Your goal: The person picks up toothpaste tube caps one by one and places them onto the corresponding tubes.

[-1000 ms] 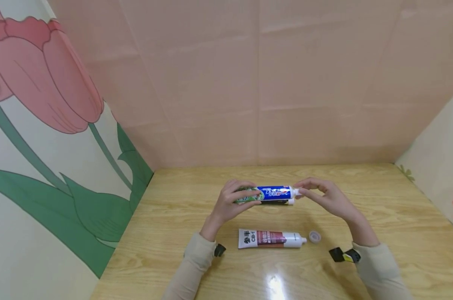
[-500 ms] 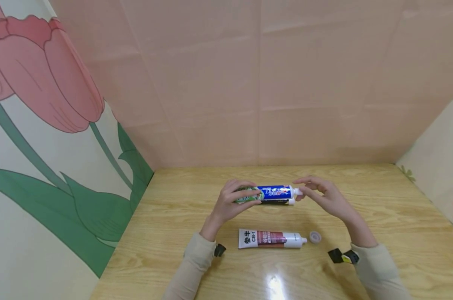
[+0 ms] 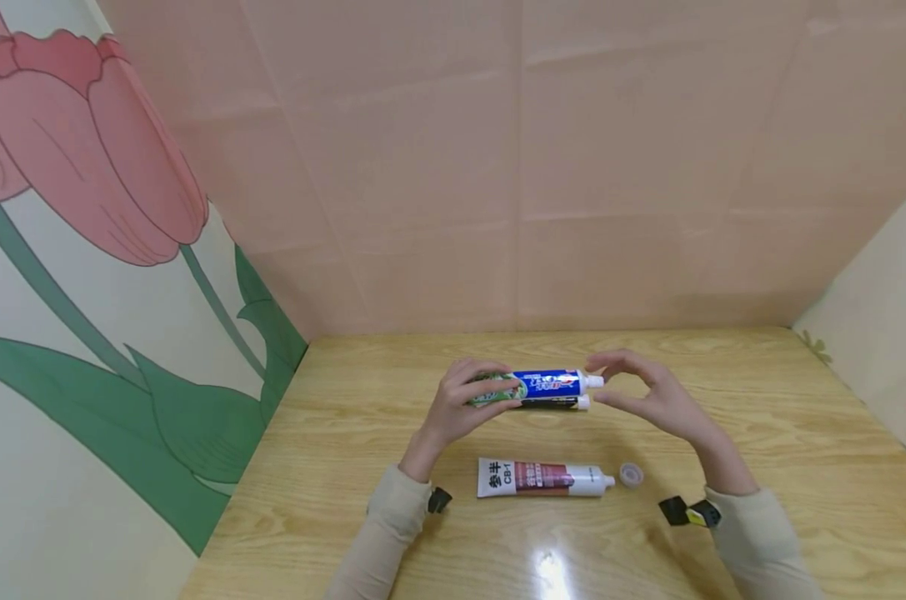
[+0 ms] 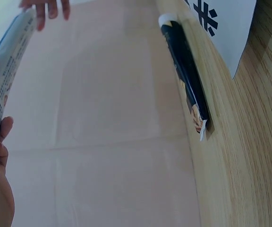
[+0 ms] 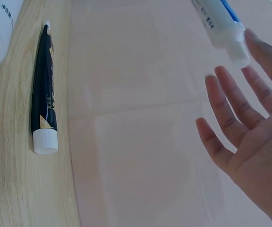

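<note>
My left hand [image 3: 471, 404] grips a blue and green toothpaste tube [image 3: 550, 383] by its green end, level above the table. The tube's narrow white tip [image 5: 237, 54] points right, toward my right hand [image 3: 651, 396]. Fingers and thumb of that hand are spread around the tip with a gap, holding nothing. In the left wrist view the printed back of the tube [image 4: 6, 71] shows between left thumb and fingers. A black toothpaste tube with a white cap [image 5: 45, 99] lies on the table, partly hidden under the held tube in the head view.
Nearer me, a white and red toothpaste tube [image 3: 543, 477] lies on the wooden table [image 3: 332, 517], its nozzle pointing right. A round white cap [image 3: 630, 475] lies just beyond that nozzle. A pink wall covering [image 3: 513, 208] rises at the table's back edge.
The right fingers, earlier at the tube's white tip, have spread apart and come away from it. My left hand and the tube stay almost where they were.
</note>
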The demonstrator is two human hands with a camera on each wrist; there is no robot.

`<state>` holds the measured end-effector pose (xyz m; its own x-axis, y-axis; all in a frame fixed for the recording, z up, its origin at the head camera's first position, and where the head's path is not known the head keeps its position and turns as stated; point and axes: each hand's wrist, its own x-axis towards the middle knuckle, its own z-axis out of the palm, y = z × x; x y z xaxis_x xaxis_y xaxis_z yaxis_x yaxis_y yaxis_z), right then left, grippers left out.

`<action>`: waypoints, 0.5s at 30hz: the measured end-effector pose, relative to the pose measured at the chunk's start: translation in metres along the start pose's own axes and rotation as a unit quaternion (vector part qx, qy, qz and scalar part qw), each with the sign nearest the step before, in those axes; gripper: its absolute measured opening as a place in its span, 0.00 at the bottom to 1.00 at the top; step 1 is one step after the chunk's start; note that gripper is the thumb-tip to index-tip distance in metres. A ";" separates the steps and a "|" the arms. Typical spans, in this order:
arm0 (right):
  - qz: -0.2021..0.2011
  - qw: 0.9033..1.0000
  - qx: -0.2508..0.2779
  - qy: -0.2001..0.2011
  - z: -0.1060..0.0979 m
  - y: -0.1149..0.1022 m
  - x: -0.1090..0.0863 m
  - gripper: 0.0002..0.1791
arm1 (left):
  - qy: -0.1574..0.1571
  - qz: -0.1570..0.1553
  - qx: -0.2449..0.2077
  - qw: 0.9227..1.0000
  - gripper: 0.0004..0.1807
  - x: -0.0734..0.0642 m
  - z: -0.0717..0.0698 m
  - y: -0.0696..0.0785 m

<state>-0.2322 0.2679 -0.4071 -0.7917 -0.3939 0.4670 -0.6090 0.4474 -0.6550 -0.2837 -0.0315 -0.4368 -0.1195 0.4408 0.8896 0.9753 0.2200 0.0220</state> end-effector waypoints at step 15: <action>-0.030 0.999 0.020 -0.001 0.001 0.012 -0.001 0.18 | 0.001 -0.001 -0.007 1.000 0.17 -0.002 -0.001 -0.001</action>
<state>-0.2387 0.2728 -0.4160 -0.7531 -0.4214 0.5052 -0.6534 0.3899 -0.6489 -0.2842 -0.0335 -0.4379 -0.1211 0.4381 0.8907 0.9775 0.2088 0.0302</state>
